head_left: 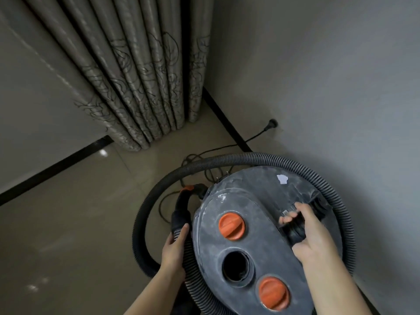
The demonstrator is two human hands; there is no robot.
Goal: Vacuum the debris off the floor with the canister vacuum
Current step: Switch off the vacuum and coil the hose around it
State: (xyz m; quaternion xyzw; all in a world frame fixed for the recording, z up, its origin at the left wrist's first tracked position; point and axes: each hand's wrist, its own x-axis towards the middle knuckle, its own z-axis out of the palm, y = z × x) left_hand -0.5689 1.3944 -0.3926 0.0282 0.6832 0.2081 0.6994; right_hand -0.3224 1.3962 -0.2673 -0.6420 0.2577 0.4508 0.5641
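Canister vacuum (261, 223): grey, dusty, round-topped body standing on the floor in the room corner, close against the right-hand wall (318, 76).
Top of body: two orange knobs (231, 226) with a round dark opening (235, 266) between them — a scrap of white paper (282, 178) stuck near the far edge.
Hose (227, 160): black, ribbed, looped around the far side of the body and down both flanks.
Left hand (175, 248): fingers curled round the hose where its ribbed part meets a black cuff, just beside the body's left side.
Right hand (306, 233): wrapped around the black carry handle (295, 226) on the body's right top, fingertips showing on the inner side.
Power cord (256, 135): thin, black, tangled on the floor behind the body — its plug (272, 123) sits in the wall low down.
Curtain (141, 71): pleated, grey with a leaf pattern, hanging to the floor in the corner.
Floor (68, 223): glossy beige tile with a black skirting line; no debris can be made out.
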